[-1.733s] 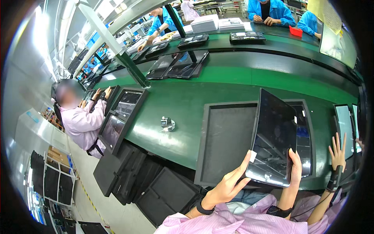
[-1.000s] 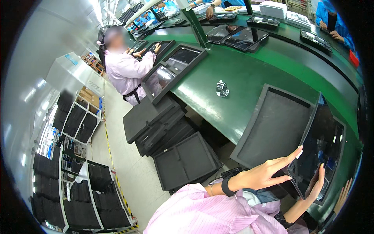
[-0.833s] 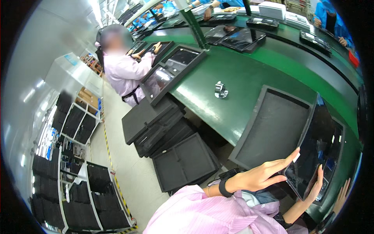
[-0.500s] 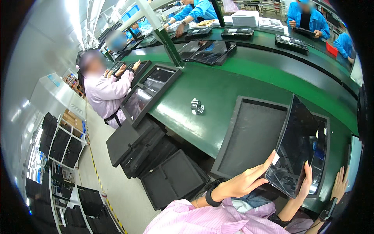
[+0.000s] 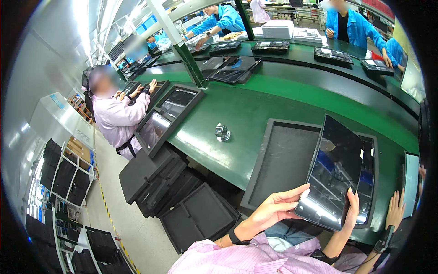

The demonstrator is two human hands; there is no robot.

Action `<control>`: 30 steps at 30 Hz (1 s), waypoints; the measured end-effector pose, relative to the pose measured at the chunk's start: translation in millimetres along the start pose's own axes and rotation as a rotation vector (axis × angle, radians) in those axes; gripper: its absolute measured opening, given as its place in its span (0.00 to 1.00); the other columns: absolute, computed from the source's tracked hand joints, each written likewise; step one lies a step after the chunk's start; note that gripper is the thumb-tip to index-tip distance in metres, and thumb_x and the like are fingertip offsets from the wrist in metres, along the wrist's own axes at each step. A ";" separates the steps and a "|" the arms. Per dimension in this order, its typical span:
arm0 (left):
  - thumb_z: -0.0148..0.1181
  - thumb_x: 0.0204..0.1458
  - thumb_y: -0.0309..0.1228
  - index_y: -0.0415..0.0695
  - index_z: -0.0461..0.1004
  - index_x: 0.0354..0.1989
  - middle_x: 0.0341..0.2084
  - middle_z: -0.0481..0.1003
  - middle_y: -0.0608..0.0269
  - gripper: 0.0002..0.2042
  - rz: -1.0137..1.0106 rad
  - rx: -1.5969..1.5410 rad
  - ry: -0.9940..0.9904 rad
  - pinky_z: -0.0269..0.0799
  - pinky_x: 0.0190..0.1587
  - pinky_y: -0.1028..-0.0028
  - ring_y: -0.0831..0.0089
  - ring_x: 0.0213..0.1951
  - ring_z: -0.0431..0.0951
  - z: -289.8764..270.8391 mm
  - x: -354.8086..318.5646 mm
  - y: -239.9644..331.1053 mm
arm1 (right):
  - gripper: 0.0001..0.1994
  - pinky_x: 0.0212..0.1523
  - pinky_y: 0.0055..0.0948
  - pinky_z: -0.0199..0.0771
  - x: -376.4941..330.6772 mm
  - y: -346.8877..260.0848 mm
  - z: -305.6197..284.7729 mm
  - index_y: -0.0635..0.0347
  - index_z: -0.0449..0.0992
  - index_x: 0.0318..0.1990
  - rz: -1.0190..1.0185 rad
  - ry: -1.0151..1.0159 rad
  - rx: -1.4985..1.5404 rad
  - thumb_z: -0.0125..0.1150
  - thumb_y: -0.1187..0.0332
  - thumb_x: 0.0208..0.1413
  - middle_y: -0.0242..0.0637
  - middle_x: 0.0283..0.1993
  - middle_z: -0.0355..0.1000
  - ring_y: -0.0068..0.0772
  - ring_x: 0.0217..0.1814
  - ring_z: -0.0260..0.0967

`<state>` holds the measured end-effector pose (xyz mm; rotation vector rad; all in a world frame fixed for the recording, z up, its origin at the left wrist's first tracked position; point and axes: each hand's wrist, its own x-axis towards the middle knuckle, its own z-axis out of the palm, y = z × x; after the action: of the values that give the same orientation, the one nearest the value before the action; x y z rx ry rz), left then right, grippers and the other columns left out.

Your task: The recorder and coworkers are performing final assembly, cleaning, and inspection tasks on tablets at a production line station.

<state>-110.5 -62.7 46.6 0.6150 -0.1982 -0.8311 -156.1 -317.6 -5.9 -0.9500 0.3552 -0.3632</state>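
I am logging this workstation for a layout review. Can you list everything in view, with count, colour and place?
Glossy panel: one, black, tilted up and held between both hands.
Foam tray: one, dark grey, on the belt under the panel.
Belt: one, green, running across the middle.
Small metal part: one, silver, on the belt left of the tray.
Stacked trays: several, black, on the floor below the belt.
Co-worker in pink: one, at the belt on the left.
People in blue coats: several, along the far side.
Another person's hand: one, far right.
Left hand: on the panel's lower left corner.
Right hand: on the panel's lower right edge.
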 end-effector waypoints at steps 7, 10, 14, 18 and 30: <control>0.45 0.55 0.19 0.41 0.51 0.64 0.59 0.61 0.57 0.27 -0.042 -0.073 -0.007 0.67 0.55 0.64 0.68 0.56 0.67 4.4 -6.6 -5.1 | 0.12 0.42 0.17 0.63 -3.5 -1.3 -0.9 0.62 0.71 0.46 0.032 -0.034 0.001 0.54 0.70 0.56 0.28 0.39 0.70 0.18 0.40 0.66; 0.48 0.54 0.20 0.40 0.52 0.64 0.60 0.59 0.56 0.27 -0.039 -0.066 0.023 0.65 0.57 0.64 0.67 0.58 0.64 10.7 -9.8 -1.4 | 0.12 0.42 0.18 0.63 1.2 0.7 -2.5 0.62 0.71 0.46 0.034 -0.065 -0.017 0.54 0.69 0.56 0.28 0.39 0.70 0.18 0.40 0.66; 0.59 0.49 0.22 0.40 0.56 0.61 0.62 0.55 0.55 0.29 0.553 0.905 0.168 0.59 0.58 0.68 0.66 0.61 0.59 32.1 -5.3 41.4 | 0.13 0.45 0.19 0.63 15.8 4.3 -11.9 0.62 0.70 0.47 0.051 -0.019 -0.017 0.54 0.67 0.56 0.29 0.41 0.70 0.20 0.42 0.67; 0.74 0.32 0.35 0.38 0.61 0.55 0.55 0.61 0.51 0.38 1.720 1.617 0.256 0.63 0.52 0.66 0.61 0.56 0.63 122.4 -33.9 144.2 | 0.22 0.53 0.23 0.58 26.6 -1.9 -19.9 0.65 0.66 0.52 0.034 0.130 -0.164 0.59 0.63 0.52 0.35 0.47 0.69 0.27 0.49 0.65; 0.73 0.33 0.39 0.36 0.56 0.58 0.57 0.59 0.48 0.44 2.327 1.171 0.183 0.63 0.53 0.63 0.57 0.58 0.61 126.9 -16.5 185.6 | 0.50 0.63 0.65 0.39 15.0 27.9 -32.9 0.54 0.32 0.68 -0.055 -0.055 -0.296 0.63 0.51 0.47 0.43 0.72 0.31 0.49 0.64 0.53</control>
<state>-54.8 -10.1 258.7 0.9819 -0.9666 1.7340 -153.5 -333.2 -48.7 -1.2590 0.3381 -0.3390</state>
